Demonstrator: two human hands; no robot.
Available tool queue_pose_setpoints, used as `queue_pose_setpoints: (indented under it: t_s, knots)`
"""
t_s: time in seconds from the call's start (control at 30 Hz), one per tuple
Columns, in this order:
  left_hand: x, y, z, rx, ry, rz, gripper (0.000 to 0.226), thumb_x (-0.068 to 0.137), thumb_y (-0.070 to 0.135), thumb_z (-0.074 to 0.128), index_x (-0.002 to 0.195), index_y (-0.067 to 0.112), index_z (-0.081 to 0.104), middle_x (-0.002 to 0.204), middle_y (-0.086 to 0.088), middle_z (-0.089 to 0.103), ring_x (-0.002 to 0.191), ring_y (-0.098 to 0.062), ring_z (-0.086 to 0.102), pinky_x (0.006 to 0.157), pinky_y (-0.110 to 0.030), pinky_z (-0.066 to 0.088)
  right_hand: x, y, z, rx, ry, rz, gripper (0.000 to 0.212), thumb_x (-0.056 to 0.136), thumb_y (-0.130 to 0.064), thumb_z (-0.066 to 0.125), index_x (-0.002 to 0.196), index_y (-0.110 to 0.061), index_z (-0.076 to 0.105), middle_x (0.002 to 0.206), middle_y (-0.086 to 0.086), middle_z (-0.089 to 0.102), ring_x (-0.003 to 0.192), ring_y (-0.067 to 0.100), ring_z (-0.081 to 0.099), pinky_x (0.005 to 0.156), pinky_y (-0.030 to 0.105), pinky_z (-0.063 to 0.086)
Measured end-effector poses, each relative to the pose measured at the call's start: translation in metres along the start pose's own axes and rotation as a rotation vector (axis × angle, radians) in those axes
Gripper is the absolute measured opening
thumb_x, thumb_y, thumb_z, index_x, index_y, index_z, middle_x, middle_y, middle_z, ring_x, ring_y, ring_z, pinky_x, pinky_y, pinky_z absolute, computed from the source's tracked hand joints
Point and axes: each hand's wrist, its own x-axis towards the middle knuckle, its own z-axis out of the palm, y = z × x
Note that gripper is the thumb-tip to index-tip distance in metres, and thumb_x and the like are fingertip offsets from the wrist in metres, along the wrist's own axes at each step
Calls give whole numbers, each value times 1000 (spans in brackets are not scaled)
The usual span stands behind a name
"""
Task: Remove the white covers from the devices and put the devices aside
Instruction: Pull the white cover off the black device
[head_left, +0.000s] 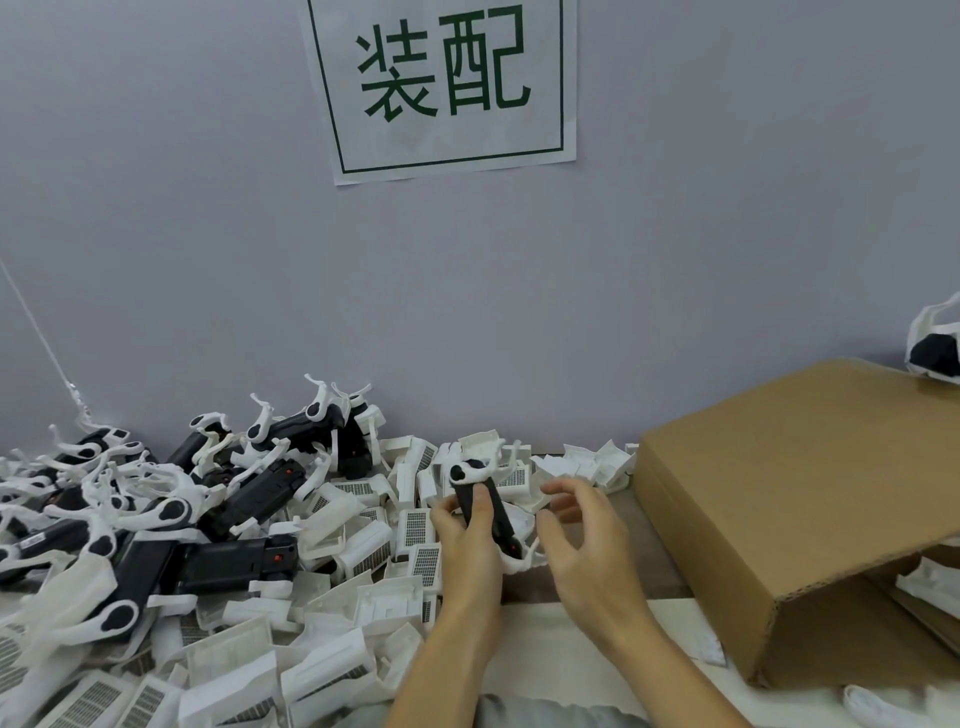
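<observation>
My left hand (467, 540) grips a black device (493, 512) with white curved arms at its top, holding it upright over the table's middle. My right hand (587, 540) hovers just to its right, fingers loosely curled and holding nothing. A heap of black devices with white arms (171, 499) fills the left side. Removed white covers (363, 597), many with grilles, lie spread between that heap and my hands, and more covers (576, 467) sit along the wall.
A brown cardboard box (789, 509) with an open flap stands at the right. Another device (935, 348) sits on its far corner. A paper sign (447, 83) hangs on the grey wall behind. A white cord (36, 332) runs down at the left.
</observation>
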Motion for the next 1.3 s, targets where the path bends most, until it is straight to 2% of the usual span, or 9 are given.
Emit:
queue_pose_setpoints:
  t_s: [0.07,0.3,0.43,0.53,0.77,0.97,1.07,1.2,1.3]
  knots:
    - [-1,-3,0,48,-57,-38,38,105,41,47,138,21,45,124,-13,67,111,-29,65,102,-47,50,0,-3,2,-140,-5,-110,13,92,-23,62,99,-34,62,102,-17,60,101,3,57,84,22,49]
    - [-8,3,-1,-48,-202,-67,24,101,24,52,110,25,74,102,-6,77,80,-18,69,66,-32,50,-3,-10,1,-320,31,-134,8,85,-55,57,90,-51,53,83,-25,63,87,2,62,84,33,52]
    - [-12,8,0,-8,-215,-18,24,100,22,55,100,23,78,106,-2,77,92,-19,70,81,-37,46,1,-4,-1,-230,52,-23,23,88,-37,70,110,-36,62,85,-14,71,84,4,66,78,32,56]
    - [-10,7,1,-75,-201,-42,10,94,12,65,103,11,70,103,-13,75,92,-28,70,74,-37,52,3,1,-3,-51,106,17,13,90,-21,70,100,-30,68,81,-12,73,79,3,68,71,24,54]
    - [-17,9,1,-109,-312,-181,46,89,47,64,116,11,72,103,-20,75,83,-29,74,61,-33,57,1,-3,1,177,-45,48,28,92,-16,70,95,-43,68,94,-29,72,95,-7,67,75,9,51]
    - [-14,6,2,-126,-205,-197,36,101,33,54,121,5,66,108,-22,74,92,-33,74,69,-41,60,3,-1,2,156,-52,93,31,103,-13,48,99,-27,75,97,-8,75,94,0,67,81,17,52]
    - [-8,4,1,-97,-126,-175,32,103,32,53,118,8,66,101,-22,76,81,-33,73,71,-46,58,10,4,0,14,55,107,29,103,-12,47,98,-29,69,105,-6,70,98,-1,61,79,7,42]
    - [-4,6,-3,-78,-73,-165,30,104,33,49,115,10,65,89,-18,77,67,-25,70,56,-34,56,38,16,-6,-280,83,90,34,96,-9,52,128,-15,62,130,0,57,119,12,50,97,22,36]
    - [-5,5,-1,-22,-102,-146,27,104,31,52,116,12,66,97,-19,76,84,-30,73,72,-43,59,60,22,-4,-584,-78,92,49,97,-21,48,146,-21,43,154,-2,37,139,20,34,112,39,33]
